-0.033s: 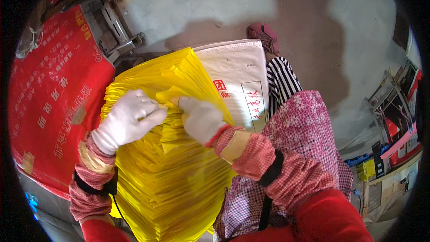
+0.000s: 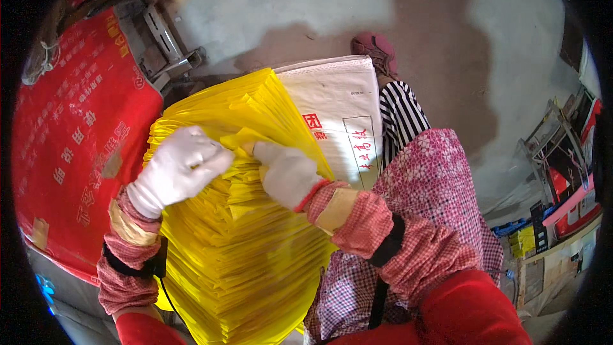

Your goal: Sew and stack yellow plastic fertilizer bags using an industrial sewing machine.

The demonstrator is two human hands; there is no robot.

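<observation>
A thick stack of yellow plastic bags (image 2: 236, 262) lies in front of me, sloping down toward my lap. My left hand (image 2: 182, 166), in a white glove, is closed on a raised fold of the top yellow bag (image 2: 239, 137) near the stack's upper end. My right hand (image 2: 287, 172), also in a white glove, pinches the same fold from the other side. The two hands are almost touching. Both forearms wear pink checked sleeves.
A white woven sack (image 2: 338, 108) with red print lies under the stack's far end. A large red printed sheet (image 2: 70, 134) hangs at the left, below a metal frame (image 2: 166, 38). Beyond lie a concrete floor (image 2: 306, 0), my striped trouser leg (image 2: 402, 118) and my shoe (image 2: 377, 48). Shelves with clutter (image 2: 562, 172) stand at the right.
</observation>
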